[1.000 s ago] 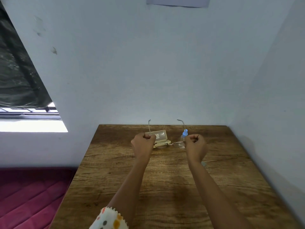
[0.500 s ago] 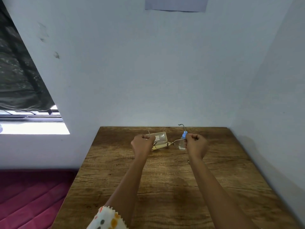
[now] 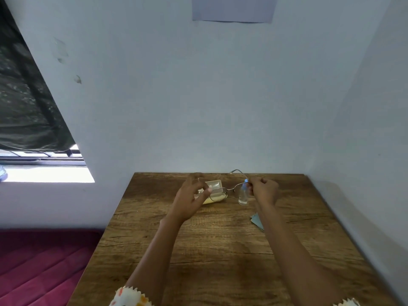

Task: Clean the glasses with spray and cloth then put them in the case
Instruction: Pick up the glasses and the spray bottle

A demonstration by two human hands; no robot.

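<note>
Your 2 hands are out over the far end of the wooden table [image 3: 220, 250], with the thin wire-framed glasses [image 3: 229, 189] held up between them, above the tabletop.

Your left hand [image 3: 189, 198] is at about 9 o'clock from the glasses. Its fingers are loosely spread and half open, and the thumb tip sits at the left end of the frame; the hand is blurred, so you cannot tell whether it truly pinches the frame or only touches it. The temple arm on that side cannot be made out.

Your right hand [image 3: 265, 192] is at 3 o'clock from the glasses, curled nearly closed, pinching the right end of the frame at the hinge. From that pinch the right temple arm rises toward 12 o'clock and hooks over at its tip, against the pale wall [image 3: 198, 96].

The glasses case [image 3: 215, 191] lies open on the table just behind the left lens, its beige lid raised and a pale yellow lining showing at its near edge. The small clear spray bottle [image 3: 243, 194] with a blue top stands beside the case at its 3 o'clock, just left of your right hand and partly behind the frame. The grey-blue cloth [image 3: 257, 219] lies flat on the table at 5 o'clock from the bottle, partly hidden by your right forearm.
</note>
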